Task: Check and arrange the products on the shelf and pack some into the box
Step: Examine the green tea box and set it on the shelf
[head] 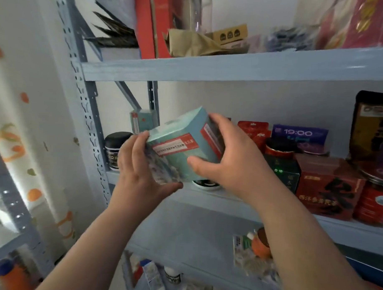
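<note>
The person stood at the shelf (208,197) with a teal box (181,149) held up in both hands, clear of the board and tilted, its red-and-white label turned up toward them. The left hand (137,166) gripped the box's lower left edge, fingers curled over it and thumb tucked beneath. The right hand (227,154) clamped the other side, thumb pressed flat on the front face and fingers wrapped round the far end.

Behind it on the shelf were a black jar (116,149) and a second teal box (142,122), with a green box (285,172) and a red box (330,188) to the right.

To my eye this was the checking step: reading the label before deciding. Next, the box would need righting and either sliding into the gap near the jar without knocking it, or carrying off to the packing box, which I couldn't see from there.
</note>
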